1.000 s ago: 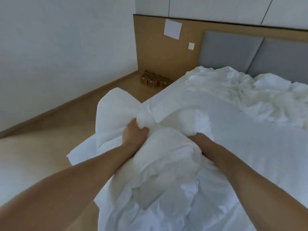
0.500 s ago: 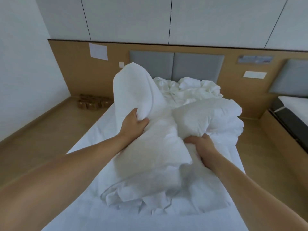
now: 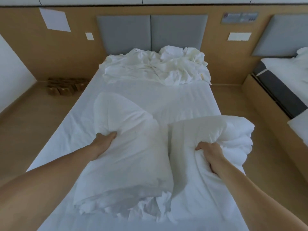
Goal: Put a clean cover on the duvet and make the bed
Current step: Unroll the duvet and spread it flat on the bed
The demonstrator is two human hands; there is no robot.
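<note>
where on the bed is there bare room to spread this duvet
The bare sheet mid-bed, between crumpled linen at the headboard and the duvet that left hand and right hand grip. Near end: crowded by it.

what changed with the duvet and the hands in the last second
The duvet, raised in front of the person half a second ago, has come down onto the bed near its foot. The left hand and right hand have moved apart, spreading it into two lobes. Unchanged: both hands still grip the duvet, and the crumpled linen still lies by the headboard.
</note>
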